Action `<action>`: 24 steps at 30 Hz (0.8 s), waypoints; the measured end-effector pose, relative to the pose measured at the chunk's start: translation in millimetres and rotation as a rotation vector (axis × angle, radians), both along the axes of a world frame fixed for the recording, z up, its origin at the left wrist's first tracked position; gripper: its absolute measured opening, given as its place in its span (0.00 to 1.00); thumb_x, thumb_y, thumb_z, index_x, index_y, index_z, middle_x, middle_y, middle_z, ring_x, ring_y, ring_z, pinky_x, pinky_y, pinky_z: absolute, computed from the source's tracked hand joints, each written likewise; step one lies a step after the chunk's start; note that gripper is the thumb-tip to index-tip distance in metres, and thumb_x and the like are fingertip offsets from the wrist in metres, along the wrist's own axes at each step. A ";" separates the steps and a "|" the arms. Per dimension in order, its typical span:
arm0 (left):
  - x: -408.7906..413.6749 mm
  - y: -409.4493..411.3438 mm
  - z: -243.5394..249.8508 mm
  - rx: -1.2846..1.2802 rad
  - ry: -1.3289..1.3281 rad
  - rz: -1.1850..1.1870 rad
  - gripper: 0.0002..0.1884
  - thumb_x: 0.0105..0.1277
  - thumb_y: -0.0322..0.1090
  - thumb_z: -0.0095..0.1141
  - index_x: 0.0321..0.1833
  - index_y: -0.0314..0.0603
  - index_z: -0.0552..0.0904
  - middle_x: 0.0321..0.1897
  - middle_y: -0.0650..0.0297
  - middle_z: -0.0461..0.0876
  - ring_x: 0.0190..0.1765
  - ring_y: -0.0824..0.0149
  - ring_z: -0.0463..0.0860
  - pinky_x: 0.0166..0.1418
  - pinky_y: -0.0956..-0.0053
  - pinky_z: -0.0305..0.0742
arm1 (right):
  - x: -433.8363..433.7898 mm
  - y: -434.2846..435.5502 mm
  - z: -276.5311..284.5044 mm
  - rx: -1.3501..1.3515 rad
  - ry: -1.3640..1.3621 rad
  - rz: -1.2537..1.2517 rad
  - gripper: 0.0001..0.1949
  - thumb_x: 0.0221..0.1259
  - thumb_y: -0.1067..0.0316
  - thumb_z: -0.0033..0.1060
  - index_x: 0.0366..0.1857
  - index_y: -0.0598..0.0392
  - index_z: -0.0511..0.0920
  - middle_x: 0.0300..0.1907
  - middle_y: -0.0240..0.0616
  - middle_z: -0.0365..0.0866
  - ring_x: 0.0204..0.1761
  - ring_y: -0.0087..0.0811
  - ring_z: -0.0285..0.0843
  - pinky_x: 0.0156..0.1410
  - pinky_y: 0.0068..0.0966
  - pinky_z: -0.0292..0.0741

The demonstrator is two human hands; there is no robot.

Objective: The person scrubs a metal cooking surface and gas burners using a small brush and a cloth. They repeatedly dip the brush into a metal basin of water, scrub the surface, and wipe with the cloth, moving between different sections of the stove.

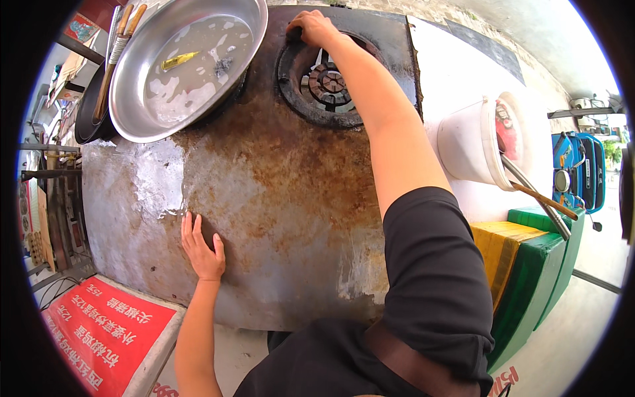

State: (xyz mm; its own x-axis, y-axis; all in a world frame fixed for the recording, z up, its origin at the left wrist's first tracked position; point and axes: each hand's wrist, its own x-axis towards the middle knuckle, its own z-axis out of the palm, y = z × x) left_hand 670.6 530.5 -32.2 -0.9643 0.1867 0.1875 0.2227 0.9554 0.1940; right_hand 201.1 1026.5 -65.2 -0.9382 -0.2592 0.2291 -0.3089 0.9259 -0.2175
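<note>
My right hand reaches to the far rim of the round burner ring, its fingers closed on a small dark scrubbing pad. The rusty, stained metal stove top spreads below the burner. My left hand rests on its near left part, fingers apart, holding nothing. At the upper left stands a large steel basin with cloudy, sudsy water. In it are a yellow packet or bottle and a dark grey clump, perhaps a steel wool scourer.
Left of the basin, wooden-handled tools lean in a black pan. A white bucket with long-handled utensils stands right of the stove. Green boxes and a yellow box are at lower right. A red sign bearing writing lies lower left.
</note>
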 end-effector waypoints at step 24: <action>-3.2 -7.3 -16.0 -0.008 0.051 -0.031 0.32 0.83 0.42 0.58 0.88 0.45 0.74 0.90 0.53 0.68 0.92 0.46 0.64 0.94 0.47 0.57 | 163.7 219.0 -44.2 0.337 0.029 -0.202 0.28 0.63 0.69 0.60 0.70 0.43 0.85 0.67 0.47 0.86 0.66 0.60 0.81 0.70 0.55 0.81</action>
State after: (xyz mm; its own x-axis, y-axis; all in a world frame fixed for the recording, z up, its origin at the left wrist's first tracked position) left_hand 667.4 523.1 -48.2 -0.9474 0.2177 0.2347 0.2613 0.9494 0.1744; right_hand 364.8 1245.4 -109.4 -0.9725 -0.1356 0.1893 -0.1150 0.9866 0.1156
